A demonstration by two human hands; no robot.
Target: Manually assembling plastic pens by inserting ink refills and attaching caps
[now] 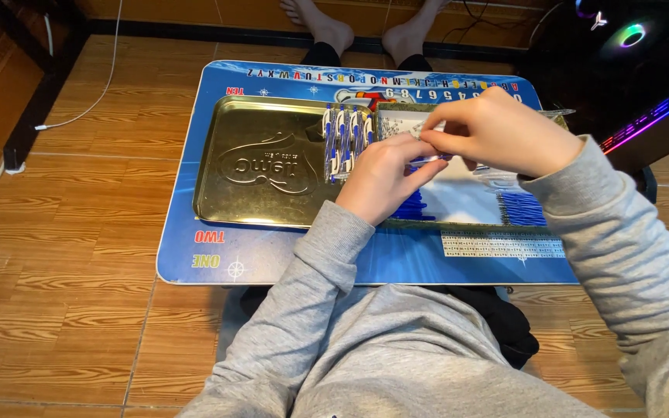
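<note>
Near: grey sleeves. Left hand [381, 179] and right hand [497, 130], fingers pinched shut on slim clear-and-blue plastic pen [430, 160] above blue printed table [272, 259]. Beyond: gold metal tray [261, 166], finished pens row [346, 139]. Risk: pen slips, scatters small parts.

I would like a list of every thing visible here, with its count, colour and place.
tin tray: one, gold, left on table
pens: a few, blue and clear, at the tray's right edge
second tray: one, white inside, under the hands
blue parts: many, in second tray
table: one, blue
floor: brown wood pattern
computer case: one, black, coloured lights, upper right
feet: two, bare, top
left hand: holds pen piece
right hand: holds same piece
</note>
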